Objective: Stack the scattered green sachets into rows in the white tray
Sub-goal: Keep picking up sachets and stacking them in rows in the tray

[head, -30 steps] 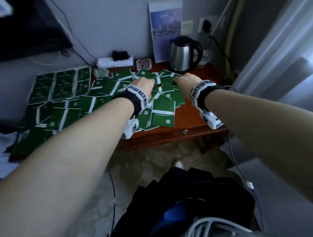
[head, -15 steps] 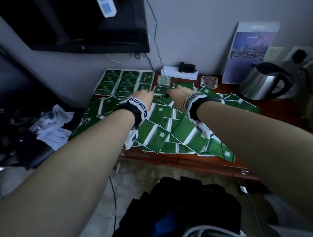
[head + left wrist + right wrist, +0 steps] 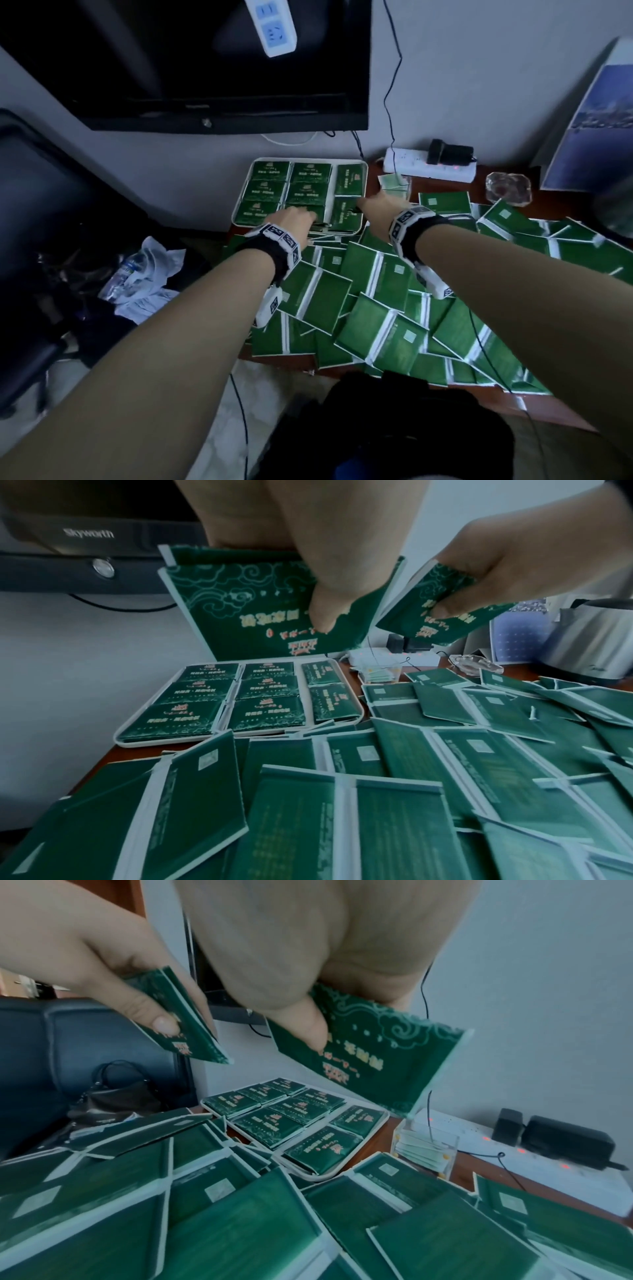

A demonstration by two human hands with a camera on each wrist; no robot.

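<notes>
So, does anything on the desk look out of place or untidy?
Yes. Loose sachets lie overlapped and askew on the desk, some overhanging its front edge. Those in the white tray lie in neat rows.

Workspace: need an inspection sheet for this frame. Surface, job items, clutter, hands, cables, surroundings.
Surface: wooden desk, mostly covered by sachets.
Job's things: white tray at the desk's far left, holding eight stacks in three columns; loose green sachets overlapping across the rest of the desk.
Clutter: clear holder with pale packets, glass ashtray, kettle.
Grippers: left hand pinches a held sachet above the tray; right hand pinches another sachet.
Cables: power strip with adapter on the desk; black cord up the wall.
Surroundings: television, dark chair, booklet against the wall.
</notes>
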